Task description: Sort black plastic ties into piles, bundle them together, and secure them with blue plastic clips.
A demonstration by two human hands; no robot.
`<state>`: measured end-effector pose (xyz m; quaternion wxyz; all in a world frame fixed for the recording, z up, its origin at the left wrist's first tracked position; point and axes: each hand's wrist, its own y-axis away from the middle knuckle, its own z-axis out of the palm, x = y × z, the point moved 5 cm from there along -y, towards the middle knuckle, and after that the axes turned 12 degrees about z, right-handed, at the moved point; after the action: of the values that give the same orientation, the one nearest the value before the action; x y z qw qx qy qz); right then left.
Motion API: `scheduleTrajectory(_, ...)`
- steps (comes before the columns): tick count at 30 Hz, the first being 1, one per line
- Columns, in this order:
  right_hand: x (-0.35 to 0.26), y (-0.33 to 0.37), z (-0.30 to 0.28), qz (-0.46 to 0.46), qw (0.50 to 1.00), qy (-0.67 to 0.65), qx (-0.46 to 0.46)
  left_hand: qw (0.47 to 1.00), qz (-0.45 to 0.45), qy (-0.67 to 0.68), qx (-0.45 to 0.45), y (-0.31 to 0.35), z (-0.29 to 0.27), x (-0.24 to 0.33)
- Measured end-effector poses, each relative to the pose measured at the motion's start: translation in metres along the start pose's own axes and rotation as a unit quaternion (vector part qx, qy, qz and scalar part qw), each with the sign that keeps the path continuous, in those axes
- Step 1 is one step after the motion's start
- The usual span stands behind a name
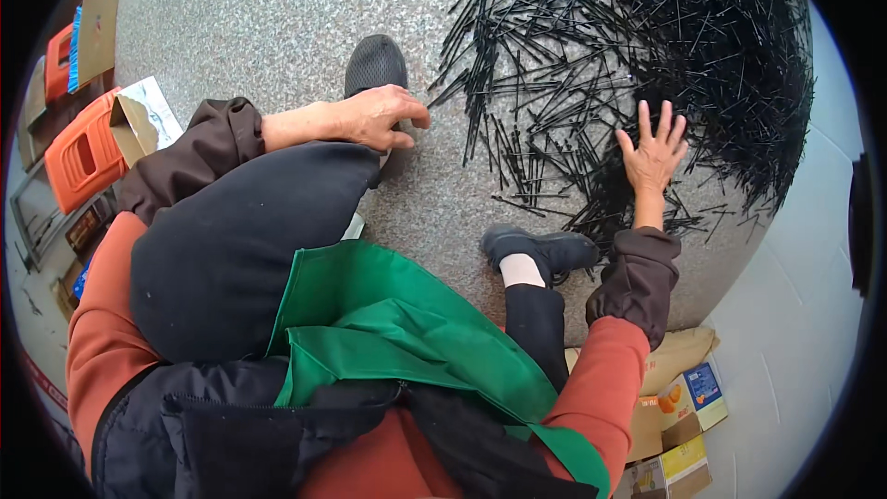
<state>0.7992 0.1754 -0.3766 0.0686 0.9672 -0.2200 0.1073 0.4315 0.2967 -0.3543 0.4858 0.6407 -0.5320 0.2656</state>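
Observation:
A large heap of thin black sticks [711, 46], each with small thicker parts along it, spreads over the floor at the far right. Looser sticks [536, 157] are scattered toward the middle. My right hand [652, 155] lies over the heap's near edge, palm down with fingers spread, holding nothing. My left hand [379, 117] hangs just beyond my left knee, above my black shoe [376, 65]. Its fingers are loosely bent, the thumb stands apart, and nothing shows in it. A green apron [407, 314] covers my lap.
Speckled stone floor [268, 18] lies around my feet. Orange plastic stools [83, 152] and an open cardboard box [139, 120] stand at the left. Several cartons [688, 397] sit near right, beside a white wall [795, 314]. My other shoe [545, 249] is beside the sticks.

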Motion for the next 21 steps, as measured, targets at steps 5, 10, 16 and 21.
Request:
scheduleTrajectory(5, -0.046, 0.029, -0.045, 0.048, 0.982, -0.168, 0.072, 0.996, -0.010, 0.015, -0.082, -0.002, 0.015, -0.011)
scheduleTrajectory(10, -0.144, 0.113, -0.015, -0.037, 0.955, -0.287, -0.065, 0.998, -0.009, 0.013, -0.056, 0.002, 0.016, -0.012)
scheduleTrajectory(16, -0.192, 0.157, 0.014, 0.004, 0.953, -0.276, -0.121, 0.999, 0.008, -0.032, -0.004, 0.005, 0.017, -0.007)
scheduleTrajectory(21, -0.218, 0.178, 0.011, 0.078, 0.930, -0.326, -0.148, 0.998, -0.014, -0.015, 0.060, 0.018, 0.017, -0.019)
